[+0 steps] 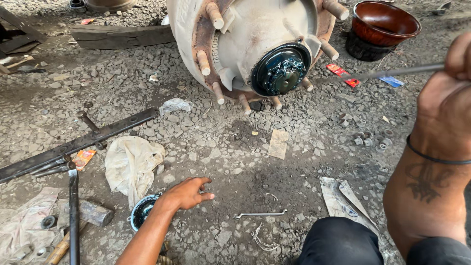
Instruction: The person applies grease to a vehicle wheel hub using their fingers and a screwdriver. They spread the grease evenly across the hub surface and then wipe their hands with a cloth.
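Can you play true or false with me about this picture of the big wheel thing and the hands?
1. The right hand grips a thin metal rod. True.
2. The left hand is holding a hammer. False: it is open, fingers spread over the gravel, next to a greasy round cap.
3. The wheel hub has dark grease in its middle. True.
4. The brown bowl sits beside the left hand. False: it is far off, right of the hub.
5. A small bent wrench lies on the ground. True.
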Tool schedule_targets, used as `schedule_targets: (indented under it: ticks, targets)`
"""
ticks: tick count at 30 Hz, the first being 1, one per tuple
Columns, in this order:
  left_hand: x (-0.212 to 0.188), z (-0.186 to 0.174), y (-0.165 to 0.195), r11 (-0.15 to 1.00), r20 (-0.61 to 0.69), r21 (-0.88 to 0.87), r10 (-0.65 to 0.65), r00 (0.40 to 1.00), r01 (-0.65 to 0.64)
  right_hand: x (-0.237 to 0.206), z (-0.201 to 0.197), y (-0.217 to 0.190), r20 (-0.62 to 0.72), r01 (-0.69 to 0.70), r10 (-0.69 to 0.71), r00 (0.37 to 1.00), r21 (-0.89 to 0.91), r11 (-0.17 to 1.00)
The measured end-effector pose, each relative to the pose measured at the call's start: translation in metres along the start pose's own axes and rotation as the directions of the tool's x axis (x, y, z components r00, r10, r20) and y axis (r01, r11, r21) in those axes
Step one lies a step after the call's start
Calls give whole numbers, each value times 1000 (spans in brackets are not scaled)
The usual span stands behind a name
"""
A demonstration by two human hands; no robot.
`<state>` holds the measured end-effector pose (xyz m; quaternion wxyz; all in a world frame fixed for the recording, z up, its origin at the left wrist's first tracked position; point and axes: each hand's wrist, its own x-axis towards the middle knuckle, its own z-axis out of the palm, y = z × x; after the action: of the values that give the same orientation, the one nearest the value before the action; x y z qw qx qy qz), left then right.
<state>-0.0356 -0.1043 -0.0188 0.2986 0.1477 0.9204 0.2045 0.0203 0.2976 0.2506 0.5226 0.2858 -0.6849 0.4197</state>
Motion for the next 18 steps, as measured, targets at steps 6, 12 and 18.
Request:
schedule_targets:
  ticks: [6,12,18]
  targets:
    - [1,-2,4,999,24,-23,-26,999,27,33,2,24,11,-4,5,1000,-102,995]
    - [1,-2,3,999,3,-33,1,1000,-1,55,0,60,26,-65,73,997,-233,970]
    - [3,-2,-5,999,-11,-6,34,999,-34,73,4,92,64,-104,135,989,-362,926]
